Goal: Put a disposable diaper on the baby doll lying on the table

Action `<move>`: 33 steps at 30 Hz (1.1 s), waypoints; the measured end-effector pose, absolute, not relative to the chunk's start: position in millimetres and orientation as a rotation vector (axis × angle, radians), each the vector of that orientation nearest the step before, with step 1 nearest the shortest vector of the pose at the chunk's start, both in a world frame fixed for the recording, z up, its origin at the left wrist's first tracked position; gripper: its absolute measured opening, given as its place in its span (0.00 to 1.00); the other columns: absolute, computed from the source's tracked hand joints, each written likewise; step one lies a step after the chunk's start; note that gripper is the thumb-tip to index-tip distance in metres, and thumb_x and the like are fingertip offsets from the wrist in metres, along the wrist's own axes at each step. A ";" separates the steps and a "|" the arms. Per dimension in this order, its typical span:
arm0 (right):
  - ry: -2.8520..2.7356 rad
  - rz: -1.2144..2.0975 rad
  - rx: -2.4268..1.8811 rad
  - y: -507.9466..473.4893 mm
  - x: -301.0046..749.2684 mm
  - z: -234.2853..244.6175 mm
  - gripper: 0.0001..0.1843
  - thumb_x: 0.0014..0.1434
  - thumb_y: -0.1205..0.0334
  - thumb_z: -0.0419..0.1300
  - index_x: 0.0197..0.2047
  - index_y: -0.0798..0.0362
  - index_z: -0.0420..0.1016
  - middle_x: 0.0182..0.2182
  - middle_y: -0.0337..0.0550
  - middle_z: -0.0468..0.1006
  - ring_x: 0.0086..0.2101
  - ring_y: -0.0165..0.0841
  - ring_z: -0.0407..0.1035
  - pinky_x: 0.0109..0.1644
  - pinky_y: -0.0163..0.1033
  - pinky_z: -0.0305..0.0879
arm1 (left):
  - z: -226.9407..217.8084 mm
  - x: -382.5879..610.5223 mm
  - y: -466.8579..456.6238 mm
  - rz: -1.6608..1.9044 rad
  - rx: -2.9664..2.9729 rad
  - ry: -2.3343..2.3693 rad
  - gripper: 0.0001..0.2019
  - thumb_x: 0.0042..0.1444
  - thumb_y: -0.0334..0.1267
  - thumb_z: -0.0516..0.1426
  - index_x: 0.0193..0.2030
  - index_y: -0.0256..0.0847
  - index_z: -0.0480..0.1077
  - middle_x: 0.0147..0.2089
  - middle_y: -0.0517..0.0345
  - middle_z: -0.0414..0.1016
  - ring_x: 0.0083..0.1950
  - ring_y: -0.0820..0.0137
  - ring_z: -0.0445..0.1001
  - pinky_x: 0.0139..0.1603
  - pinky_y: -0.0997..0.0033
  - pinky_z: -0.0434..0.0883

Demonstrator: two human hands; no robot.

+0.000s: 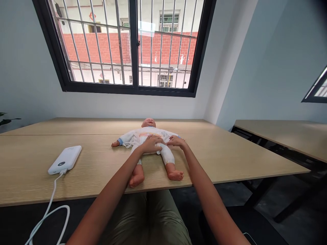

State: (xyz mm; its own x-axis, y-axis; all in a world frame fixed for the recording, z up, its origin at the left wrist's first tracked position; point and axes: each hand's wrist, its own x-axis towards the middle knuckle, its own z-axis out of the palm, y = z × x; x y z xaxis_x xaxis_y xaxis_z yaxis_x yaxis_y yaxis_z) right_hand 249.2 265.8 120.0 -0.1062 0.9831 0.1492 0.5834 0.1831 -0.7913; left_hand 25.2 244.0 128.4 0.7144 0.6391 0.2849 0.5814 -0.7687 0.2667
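Note:
A baby doll [167,154] lies on its back on the wooden table [217,160], head away from me and bare feet near the front edge. Its clothes are white with blue cuffs, and an orange print marks the chest. My left hand [152,143] rests over the doll's lower belly, fingers stretched out across the cloth. At the doll's hip on the right, my right hand [176,141] has its fingers bent together on the edge of the white top [165,133]. The fingertips of that hand are partly hidden. White cloth ties lie by the doll's arm on the left.
A white power bank [65,159] lies on the table at the left, its white cable [52,197] hanging over the front edge. A barred window [133,44] is in the wall behind. Another table [283,134] stands at the right, across a gap.

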 end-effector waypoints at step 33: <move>-1.464 1.233 -1.154 265.5 260.3 129.3 0.24 0.47 0.67 0.73 0.46 0.56 0.69 0.28 0.36 0.77 0.29 0.26 0.70 0.37 0.31 0.65 | 136.3 85.2 261.2 0.785 2.516 1.712 0.15 0.59 0.32 0.52 0.53 0.39 0.67 0.58 0.43 0.73 0.51 0.57 0.76 0.51 0.59 0.68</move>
State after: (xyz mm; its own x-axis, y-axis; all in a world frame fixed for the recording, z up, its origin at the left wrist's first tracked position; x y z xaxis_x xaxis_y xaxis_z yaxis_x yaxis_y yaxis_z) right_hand 260.3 265.5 129.3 -0.1857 0.9811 0.0550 0.1128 0.0769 -0.9906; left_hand 85.2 261.2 136.3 0.2820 0.8719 0.4004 0.8724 -0.4067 0.2712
